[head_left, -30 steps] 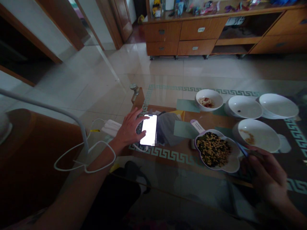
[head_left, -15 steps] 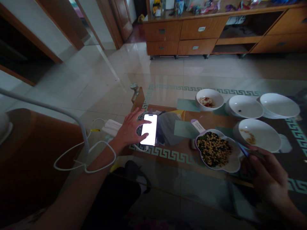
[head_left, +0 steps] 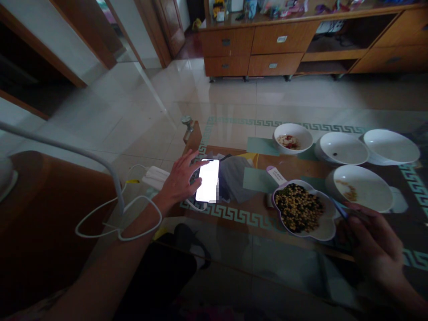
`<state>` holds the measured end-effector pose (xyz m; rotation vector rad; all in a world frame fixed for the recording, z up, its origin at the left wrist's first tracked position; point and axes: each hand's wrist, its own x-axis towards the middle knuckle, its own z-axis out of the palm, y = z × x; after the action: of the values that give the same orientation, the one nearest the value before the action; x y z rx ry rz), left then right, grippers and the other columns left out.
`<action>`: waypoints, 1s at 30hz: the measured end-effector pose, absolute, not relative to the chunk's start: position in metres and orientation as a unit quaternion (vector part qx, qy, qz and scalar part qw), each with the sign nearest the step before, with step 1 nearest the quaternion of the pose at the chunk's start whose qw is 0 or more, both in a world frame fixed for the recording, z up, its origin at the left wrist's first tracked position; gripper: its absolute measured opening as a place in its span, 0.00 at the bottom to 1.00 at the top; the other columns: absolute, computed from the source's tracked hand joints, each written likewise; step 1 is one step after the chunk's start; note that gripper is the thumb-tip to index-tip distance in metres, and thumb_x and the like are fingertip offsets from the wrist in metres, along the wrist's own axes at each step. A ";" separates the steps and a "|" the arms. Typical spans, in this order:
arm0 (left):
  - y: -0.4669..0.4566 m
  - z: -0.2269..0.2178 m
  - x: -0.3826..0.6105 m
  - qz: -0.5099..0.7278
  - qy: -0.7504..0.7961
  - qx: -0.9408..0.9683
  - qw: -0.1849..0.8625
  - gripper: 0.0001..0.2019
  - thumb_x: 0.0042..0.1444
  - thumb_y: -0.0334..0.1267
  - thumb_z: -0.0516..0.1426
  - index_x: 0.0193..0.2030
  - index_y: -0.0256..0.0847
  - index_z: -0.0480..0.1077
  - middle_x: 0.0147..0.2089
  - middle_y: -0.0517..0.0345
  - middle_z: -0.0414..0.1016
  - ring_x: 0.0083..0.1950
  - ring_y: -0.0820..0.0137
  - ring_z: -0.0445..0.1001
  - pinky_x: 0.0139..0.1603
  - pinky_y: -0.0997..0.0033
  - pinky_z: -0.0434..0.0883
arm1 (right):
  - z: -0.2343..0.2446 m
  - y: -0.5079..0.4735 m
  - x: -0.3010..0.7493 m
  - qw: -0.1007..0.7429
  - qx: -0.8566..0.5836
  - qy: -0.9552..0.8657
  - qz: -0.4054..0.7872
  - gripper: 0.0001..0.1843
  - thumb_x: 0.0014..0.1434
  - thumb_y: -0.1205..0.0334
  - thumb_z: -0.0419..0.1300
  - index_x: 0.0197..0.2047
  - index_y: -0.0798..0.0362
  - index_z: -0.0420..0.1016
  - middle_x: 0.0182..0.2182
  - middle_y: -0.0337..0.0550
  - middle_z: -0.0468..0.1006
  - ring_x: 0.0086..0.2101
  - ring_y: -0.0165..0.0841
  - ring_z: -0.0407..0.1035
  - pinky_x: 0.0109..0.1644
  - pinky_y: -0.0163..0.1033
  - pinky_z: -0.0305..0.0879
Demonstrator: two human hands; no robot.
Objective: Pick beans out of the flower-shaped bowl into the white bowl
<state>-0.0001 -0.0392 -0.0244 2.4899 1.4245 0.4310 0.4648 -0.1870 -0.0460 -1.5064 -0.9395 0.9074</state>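
Note:
My left hand [head_left: 182, 178] has its fingers spread over the left side of a phone [head_left: 207, 180] with a bright white screen. The index fingertip is at the top of the screen and the thumb at its left side. At the right, my right hand [head_left: 376, 243] is closed on a thin, blue, stick-like utensil [head_left: 340, 208], whose kind I cannot make out. Beside that hand sits a flower-shaped white dish [head_left: 329, 225] with a purple rim, holding a mix of yellowish beans [head_left: 301, 209] and dark bits. A labelled handle [head_left: 276, 174] lies at its upper left.
Several white bowls stand behind the dish: one with pale and red pieces [head_left: 293, 139], one with a dark speck [head_left: 343, 149], one with yellowish bits [head_left: 359, 189]. A grey cloth [head_left: 238, 178] lies right of the phone. A white cable [head_left: 80, 223] loops over my left forearm.
On the phone, my left index finger has moved up toward the top of the screen, and the thumb has shifted slightly up and left. My right hand stays nearly still.

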 end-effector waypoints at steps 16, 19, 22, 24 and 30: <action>-0.037 -0.031 0.001 0.151 0.510 0.839 0.119 0.32 0.62 0.35 0.49 0.74 0.33 0.60 0.77 0.44 0.57 0.80 0.56 0.48 0.80 0.40 0.53 | -0.036 -0.182 0.464 0.541 -0.656 -0.349 0.393 0.21 0.50 0.32 0.72 0.30 0.41 0.86 0.14 0.36 0.62 0.15 0.32 0.58 0.13 0.37 0.56; -0.037 -0.032 0.000 0.151 0.508 0.839 0.122 0.33 0.61 0.34 0.50 0.74 0.33 0.59 0.76 0.45 0.59 0.80 0.58 0.49 0.80 0.42 0.53 | -0.042 -0.185 0.471 0.531 -0.667 -0.361 0.378 0.22 0.48 0.33 0.74 0.26 0.42 0.83 0.16 0.38 0.67 0.16 0.33 0.59 0.13 0.37 0.56; -0.037 -0.032 0.000 0.158 0.505 0.839 0.129 0.33 0.61 0.34 0.50 0.74 0.35 0.58 0.76 0.46 0.60 0.80 0.57 0.50 0.80 0.43 0.54 | -0.055 -0.192 0.483 0.515 -0.695 -0.369 0.339 0.21 0.48 0.37 0.76 0.23 0.44 0.80 0.18 0.38 0.70 0.17 0.32 0.60 0.14 0.36 0.57; -0.038 -0.032 0.000 0.160 0.503 0.839 0.133 0.33 0.61 0.34 0.50 0.74 0.34 0.58 0.75 0.45 0.61 0.79 0.57 0.51 0.80 0.43 0.54 | -0.063 -0.196 0.490 0.498 -0.713 -0.373 0.322 0.19 0.48 0.39 0.77 0.25 0.44 0.81 0.19 0.38 0.72 0.19 0.33 0.62 0.15 0.35 0.58; -0.038 -0.030 0.002 0.149 0.514 0.832 0.143 0.33 0.61 0.33 0.50 0.74 0.32 0.58 0.74 0.43 0.61 0.77 0.55 0.56 0.79 0.44 0.57 | -0.059 -0.198 0.486 0.424 -0.748 -0.412 0.303 0.21 0.49 0.37 0.74 0.29 0.47 0.83 0.22 0.42 0.76 0.21 0.35 0.66 0.17 0.36 0.59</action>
<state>0.0019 -0.0384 -0.0302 2.4011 1.4831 0.4297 0.4863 -0.1984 -0.0588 -1.8715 -1.0299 0.7586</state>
